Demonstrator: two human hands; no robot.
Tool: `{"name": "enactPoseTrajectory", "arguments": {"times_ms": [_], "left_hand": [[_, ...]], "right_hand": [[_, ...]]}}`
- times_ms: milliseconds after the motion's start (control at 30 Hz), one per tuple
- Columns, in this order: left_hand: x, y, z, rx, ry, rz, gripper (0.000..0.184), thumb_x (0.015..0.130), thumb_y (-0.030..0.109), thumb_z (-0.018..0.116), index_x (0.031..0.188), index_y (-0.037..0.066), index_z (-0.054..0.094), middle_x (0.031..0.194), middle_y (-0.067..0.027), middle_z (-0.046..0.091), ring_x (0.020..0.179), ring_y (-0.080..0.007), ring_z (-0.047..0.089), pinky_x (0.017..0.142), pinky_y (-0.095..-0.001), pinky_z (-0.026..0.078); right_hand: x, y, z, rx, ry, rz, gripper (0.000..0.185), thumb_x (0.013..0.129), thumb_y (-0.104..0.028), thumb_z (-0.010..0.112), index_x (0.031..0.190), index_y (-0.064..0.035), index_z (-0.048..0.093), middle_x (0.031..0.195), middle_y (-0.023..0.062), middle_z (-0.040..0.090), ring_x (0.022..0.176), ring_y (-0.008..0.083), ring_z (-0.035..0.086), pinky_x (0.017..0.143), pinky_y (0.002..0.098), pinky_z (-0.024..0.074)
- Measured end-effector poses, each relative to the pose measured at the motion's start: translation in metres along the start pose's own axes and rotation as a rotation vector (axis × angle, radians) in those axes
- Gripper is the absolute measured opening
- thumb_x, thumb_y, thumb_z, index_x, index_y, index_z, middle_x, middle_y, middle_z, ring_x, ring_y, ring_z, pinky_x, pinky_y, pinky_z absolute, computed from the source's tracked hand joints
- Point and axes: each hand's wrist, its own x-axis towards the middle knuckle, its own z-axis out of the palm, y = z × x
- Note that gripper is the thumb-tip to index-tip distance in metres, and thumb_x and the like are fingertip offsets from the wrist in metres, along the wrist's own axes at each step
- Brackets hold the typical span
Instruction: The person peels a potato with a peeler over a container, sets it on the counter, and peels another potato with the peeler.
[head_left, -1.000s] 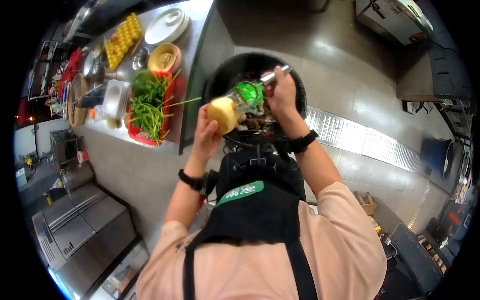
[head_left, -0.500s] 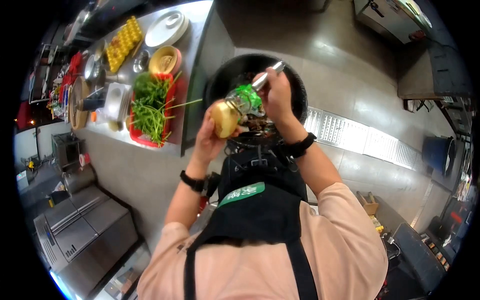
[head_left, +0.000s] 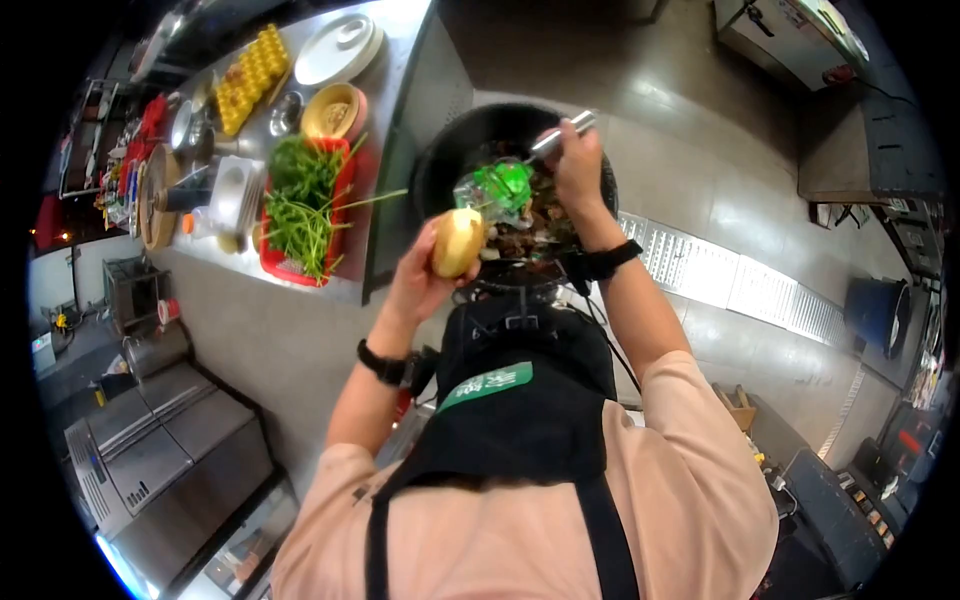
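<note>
My left hand [head_left: 423,275] grips a pale yellow, peeled potato-like item [head_left: 458,243] at the near left rim of a black bin [head_left: 440,150]. My right hand [head_left: 577,170] is closed around the silver handle of a peeler [head_left: 562,137], over the bin's right side; its blade end is hard to make out. Between the hands, lower down in the bin, lies a green and clear plastic wrapper [head_left: 503,188] among dark and pale scraps [head_left: 535,235].
To the left, a steel counter [head_left: 405,60] holds a red basket [head_left: 345,190] of leafy greens [head_left: 300,200], white plates [head_left: 335,52], a yellow egg tray [head_left: 250,80] and bowls [head_left: 330,112]. A metal floor grate [head_left: 720,277] runs right of the bin.
My right hand with the peeler has moved right, away from the yellow item. My left hand has turned that item more upright.
</note>
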Motion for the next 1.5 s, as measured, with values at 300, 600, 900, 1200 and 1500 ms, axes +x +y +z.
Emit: {"name": "enactPoseTrajectory", "arguments": {"times_ms": [300,600,900,1200,1500], "left_hand": [[0.006,-0.008,-0.004,-0.035,0.135,-0.047,0.047,0.097,0.041,0.045,0.134,0.011,0.044,0.113,-0.0124,0.06,0.079,-0.0198,0.059,0.062,-0.0265,0.044],[0.008,-0.007,-0.009,-0.205,0.05,-0.057,0.058,0.098,0.049,0.044,0.129,0.0,0.049,0.11,-0.0154,0.06,0.084,-0.0203,0.058,0.067,-0.0235,0.048],[0.011,-0.019,-0.012,-0.354,0.04,-0.036,0.049,0.101,0.038,0.045,0.136,0.004,0.044,0.126,-0.0209,0.054,0.103,-0.0281,0.057,0.084,-0.0303,0.052],[0.003,-0.028,-0.012,-0.321,-0.001,-0.032,0.05,0.099,0.036,0.048,0.136,0.004,0.043,0.125,-0.0205,0.054,0.101,-0.029,0.057,0.083,-0.0313,0.052],[0.009,-0.032,-0.02,-0.399,0.054,-0.113,0.045,0.098,0.033,0.049,0.136,0.008,0.046,0.127,-0.0178,0.055,0.104,-0.0299,0.057,0.084,-0.0341,0.048]], "right_hand": [[-0.034,-0.01,0.023,0.206,-0.207,0.095,0.016,0.099,-0.022,0.048,0.098,-0.0061,0.047,0.078,0.0059,0.062,0.064,0.011,0.058,0.056,0.0226,0.0461],[-0.031,-0.008,0.005,0.304,-0.101,0.024,0.017,0.101,-0.023,0.046,0.098,-0.0066,0.047,0.08,0.0061,0.062,0.067,0.0111,0.057,0.061,0.0245,0.0492],[-0.064,-0.034,0.033,0.337,-0.277,0.006,0.019,0.101,-0.027,0.049,0.106,-0.0102,0.042,0.081,0.0069,0.063,0.062,0.0079,0.058,0.053,0.0196,0.0447],[-0.021,-0.014,0.007,0.029,-0.118,-0.206,0.015,0.101,-0.021,0.048,0.102,-0.0063,0.042,0.08,0.0069,0.063,0.066,0.011,0.059,0.059,0.0237,0.0496],[-0.056,-0.032,0.021,0.245,-0.424,0.026,0.019,0.1,-0.024,0.049,0.107,-0.0072,0.044,0.082,0.0066,0.061,0.066,0.0106,0.056,0.058,0.0214,0.0464]]}}
